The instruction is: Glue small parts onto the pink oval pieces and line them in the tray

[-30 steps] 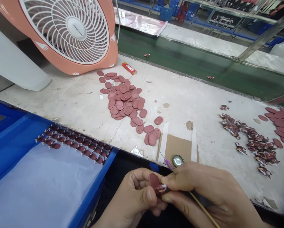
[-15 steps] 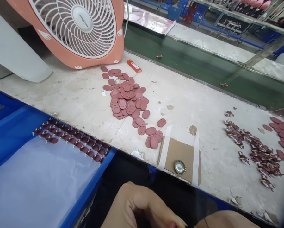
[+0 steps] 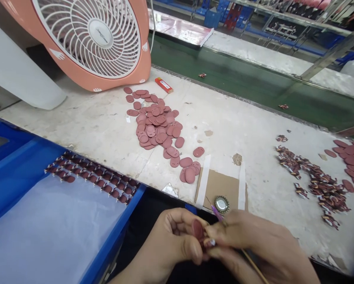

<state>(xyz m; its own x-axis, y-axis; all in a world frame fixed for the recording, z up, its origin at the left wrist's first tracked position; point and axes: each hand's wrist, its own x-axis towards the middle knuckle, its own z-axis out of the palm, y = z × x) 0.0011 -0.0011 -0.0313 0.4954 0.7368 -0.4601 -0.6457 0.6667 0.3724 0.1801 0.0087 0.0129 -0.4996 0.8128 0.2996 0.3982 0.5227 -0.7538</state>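
My left hand (image 3: 174,244) is closed in a pinch around a maroon oval piece (image 3: 198,229), held above the table's front edge. Against that piece, my right hand (image 3: 254,240) presses its fingertips; a small brown and white part (image 3: 210,242) shows between the two hands. Through the right fingers runs a fine brush (image 3: 217,213) with a purple neck and thin tip, its wooden handle emerging at lower right. Just beyond the brush tip, a bottle cap (image 3: 222,204) lies upturned on a cardboard piece (image 3: 224,183) edged with white tape.
A heap of maroon ovals (image 3: 159,124) covers the table's middle. At right are small brown figures (image 3: 319,183) and more ovals (image 3: 353,159). A blue tray (image 3: 112,240) holds rows of assembled pieces (image 3: 97,177). A fan (image 3: 126,79) and red box (image 3: 164,85) stand behind.
Both hands have risen into view from the bottom edge and come together. The oval piece and the brush now show in them. The view has shifted slightly.
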